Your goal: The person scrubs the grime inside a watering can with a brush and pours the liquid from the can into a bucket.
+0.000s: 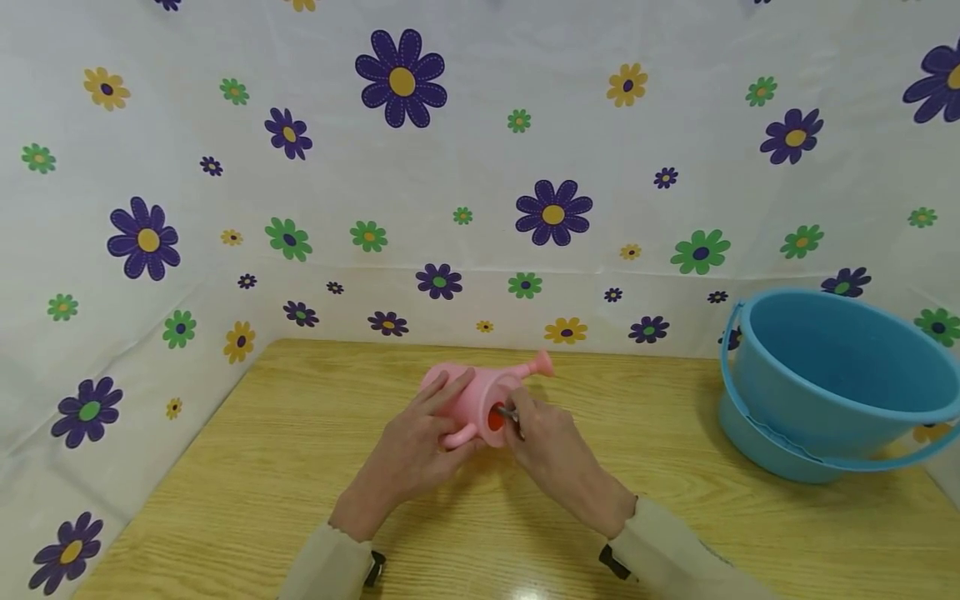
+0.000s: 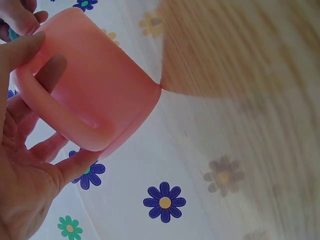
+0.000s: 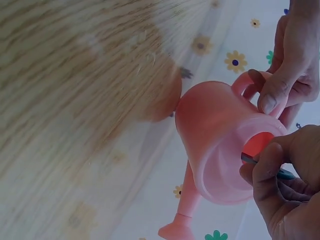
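Note:
A pink toy watering can [image 1: 457, 408] lies tipped on its side, its round mouth turned toward my right hand. My left hand [image 1: 408, 450] grips it, fingers over the body and thumb by the handle [image 2: 60, 117]. Inside the mouth an orange-red area [image 3: 260, 144] shows. At that opening my right hand [image 1: 558, 454] pinches a slim tool [image 3: 248, 158] with a grey metal tip and a teal part. The tip points into the can; the rest is covered by fingers, so its kind is unclear. The spout [image 3: 185, 200] sticks out away from the person.
On the right of the wooden table [image 1: 285, 467] stands a large blue bucket [image 1: 780, 412], its handle hanging down on the near side. A white sheet [image 1: 465, 150] with printed flowers rises behind the table and along the left.

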Demonstrator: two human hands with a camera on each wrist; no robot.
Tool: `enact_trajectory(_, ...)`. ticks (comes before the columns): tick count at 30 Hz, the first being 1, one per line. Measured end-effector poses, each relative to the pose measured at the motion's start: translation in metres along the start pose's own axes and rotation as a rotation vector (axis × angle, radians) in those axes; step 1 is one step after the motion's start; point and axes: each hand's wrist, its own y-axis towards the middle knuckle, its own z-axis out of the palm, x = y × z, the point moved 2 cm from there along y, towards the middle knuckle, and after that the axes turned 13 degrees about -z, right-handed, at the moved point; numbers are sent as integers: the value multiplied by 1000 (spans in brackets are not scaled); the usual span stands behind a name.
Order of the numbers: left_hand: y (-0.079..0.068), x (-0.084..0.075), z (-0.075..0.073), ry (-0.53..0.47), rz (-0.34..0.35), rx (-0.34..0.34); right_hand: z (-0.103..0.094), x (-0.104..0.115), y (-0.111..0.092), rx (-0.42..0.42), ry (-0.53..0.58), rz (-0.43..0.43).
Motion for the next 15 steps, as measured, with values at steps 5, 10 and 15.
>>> enact_trajectory(5,0,0,0,-12,-8,9,1,-3,1,-25,124,71)
enact_trajectory(10,1,0,0,-12,-10,5,-5,-3,2,-44,164,112)
enact_trajectory(15,0,0,0,-9,-28,7,-10,0,0,-33,134,103)
